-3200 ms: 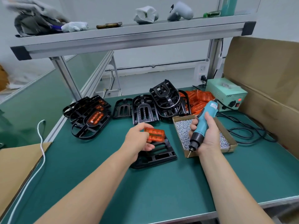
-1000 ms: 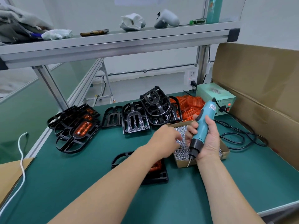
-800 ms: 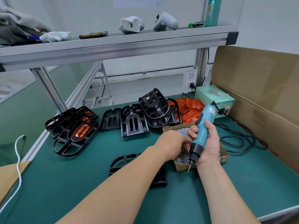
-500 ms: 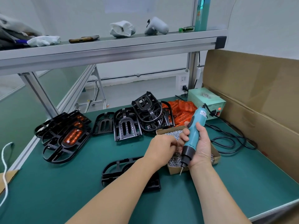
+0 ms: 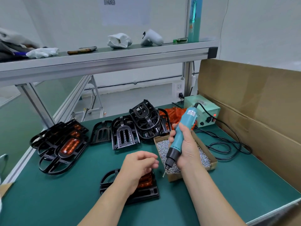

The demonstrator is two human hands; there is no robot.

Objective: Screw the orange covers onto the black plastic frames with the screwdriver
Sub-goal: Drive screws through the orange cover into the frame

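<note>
Done: stack of finished frames [image 5: 65,144] at the far left of the bench, orange covers seated in them.
In hand: black frame [image 5: 146,195] lying flat at near centre, orange cover [image 5: 146,180] resting in it; probably not screwed down yet, going by the raised tool.
Left to do: pile of bare frames [image 5: 143,121] and heap of loose covers [image 5: 169,111] at the back, so likely well under half finished.
Left hand [image 5: 140,167]: poised over the cover, fingers curled; pinching a screw or not, cannot tell.
Right hand [image 5: 187,149]: wrapped round the teal electric screwdriver [image 5: 179,139], bit pointing down over the near corner of the screw box [image 5: 213,162].
Writing: sticker on the screwdriver too blurred to read; lettering on the power supply [image 5: 203,110] illegible, red lamp lit; QR code sheet [image 5: 109,0] on the wall.
</note>
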